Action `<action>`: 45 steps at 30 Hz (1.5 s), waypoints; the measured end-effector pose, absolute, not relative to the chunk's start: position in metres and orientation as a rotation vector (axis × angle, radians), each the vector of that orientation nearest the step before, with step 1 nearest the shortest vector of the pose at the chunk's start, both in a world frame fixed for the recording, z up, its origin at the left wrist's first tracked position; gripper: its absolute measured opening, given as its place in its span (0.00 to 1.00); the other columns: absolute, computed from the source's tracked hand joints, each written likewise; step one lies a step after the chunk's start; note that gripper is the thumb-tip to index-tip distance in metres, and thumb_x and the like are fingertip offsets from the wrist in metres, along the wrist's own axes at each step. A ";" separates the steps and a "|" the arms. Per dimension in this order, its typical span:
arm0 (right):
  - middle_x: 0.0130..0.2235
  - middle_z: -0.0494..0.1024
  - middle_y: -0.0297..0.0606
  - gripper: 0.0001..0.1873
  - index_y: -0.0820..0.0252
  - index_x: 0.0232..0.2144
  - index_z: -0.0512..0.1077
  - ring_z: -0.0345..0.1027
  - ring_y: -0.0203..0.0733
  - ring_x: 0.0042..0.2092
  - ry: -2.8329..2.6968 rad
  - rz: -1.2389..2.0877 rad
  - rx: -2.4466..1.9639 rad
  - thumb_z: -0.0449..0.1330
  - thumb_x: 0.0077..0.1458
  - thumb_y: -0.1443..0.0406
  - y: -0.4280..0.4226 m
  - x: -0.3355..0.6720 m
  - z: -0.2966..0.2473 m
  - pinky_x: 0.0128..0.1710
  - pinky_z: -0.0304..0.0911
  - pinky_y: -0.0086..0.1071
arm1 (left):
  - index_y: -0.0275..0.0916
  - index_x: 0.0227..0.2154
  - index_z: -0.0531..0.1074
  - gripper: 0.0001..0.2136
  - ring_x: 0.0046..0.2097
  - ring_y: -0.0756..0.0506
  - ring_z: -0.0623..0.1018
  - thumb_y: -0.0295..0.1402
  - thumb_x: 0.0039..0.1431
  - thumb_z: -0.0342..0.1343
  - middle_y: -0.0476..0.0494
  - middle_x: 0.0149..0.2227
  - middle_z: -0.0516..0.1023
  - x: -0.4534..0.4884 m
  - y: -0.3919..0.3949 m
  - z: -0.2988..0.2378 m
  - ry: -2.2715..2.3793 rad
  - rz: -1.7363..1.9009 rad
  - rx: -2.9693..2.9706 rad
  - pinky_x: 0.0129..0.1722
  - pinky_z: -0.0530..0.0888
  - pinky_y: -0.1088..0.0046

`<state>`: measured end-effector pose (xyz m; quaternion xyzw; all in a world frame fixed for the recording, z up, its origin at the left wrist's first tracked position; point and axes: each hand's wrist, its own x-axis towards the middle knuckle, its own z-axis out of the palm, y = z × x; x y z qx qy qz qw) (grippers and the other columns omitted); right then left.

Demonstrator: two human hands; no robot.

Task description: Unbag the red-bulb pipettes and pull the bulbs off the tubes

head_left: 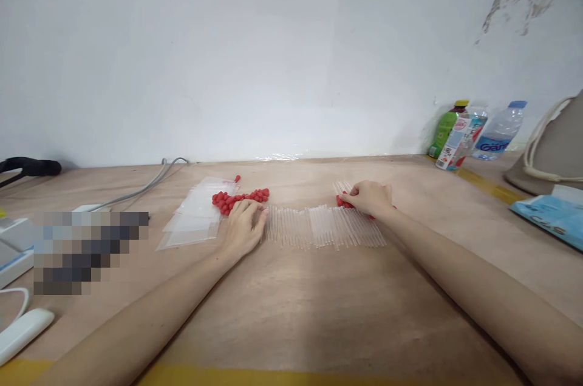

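Note:
A row of thin clear tubes (314,228) lies side by side across the middle of the table, their tapered ends toward me. At the row's left end, my left hand (245,225) rests with its fingers curled down against a heap of small red dropper bulbs (223,201); what its fingertips hold, if anything, is hidden. My right hand (371,196) is at the far right of the row, thumb and forefinger pinched on a red bulb (345,199). More tubes (341,186) reach out beyond those fingers, and other red bulbs show beneath the palm.
Clear plastic bags (195,210) lie left of the heap, with one stray bulb (237,178) behind. A white power strip (18,246) and grey cable (132,193) are at left. Bottles (498,134), a carton (460,140), a blue tissue pack (549,219) and a bag (553,143) stand right.

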<state>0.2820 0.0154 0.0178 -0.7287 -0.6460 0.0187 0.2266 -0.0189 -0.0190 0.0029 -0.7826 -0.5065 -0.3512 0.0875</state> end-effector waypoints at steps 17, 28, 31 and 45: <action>0.31 0.74 0.35 0.07 0.56 0.29 0.72 0.63 0.39 0.36 -2.000 -0.229 -1.037 0.57 0.52 0.61 -0.055 0.256 -0.006 0.39 0.49 0.35 | 0.39 0.48 0.67 0.14 0.56 0.40 0.63 0.33 0.59 0.48 0.39 0.53 0.67 0.019 -0.034 0.004 -0.898 -0.946 -2.431 0.51 0.64 0.59; 0.38 0.76 0.37 0.12 0.57 0.37 0.71 0.66 0.42 0.41 -2.056 -0.395 -0.979 0.57 0.52 0.58 -0.065 0.238 -0.006 0.46 0.51 0.42 | 0.37 0.34 0.72 0.07 0.54 0.43 0.68 0.29 0.58 0.49 0.43 0.44 0.75 0.037 -0.034 -0.006 -0.637 -0.974 -2.505 0.50 0.66 0.63; 0.39 0.77 0.37 0.14 0.57 0.41 0.71 0.67 0.43 0.42 -2.100 -0.499 -0.877 0.57 0.52 0.58 -0.063 0.230 -0.006 0.52 0.49 0.46 | 0.37 0.36 0.71 0.07 0.52 0.44 0.70 0.28 0.59 0.48 0.43 0.42 0.77 0.037 -0.035 -0.005 -0.602 -0.955 -2.500 0.50 0.66 0.63; 0.33 0.77 0.36 0.08 0.60 0.35 0.71 0.70 0.35 0.37 -2.160 -0.468 -0.625 0.52 0.55 0.71 -0.057 0.229 -0.017 0.55 0.56 0.43 | 0.35 0.35 0.71 0.10 0.50 0.45 0.72 0.23 0.57 0.45 0.44 0.38 0.78 0.036 -0.040 -0.004 -0.504 -0.872 -2.554 0.56 0.62 0.59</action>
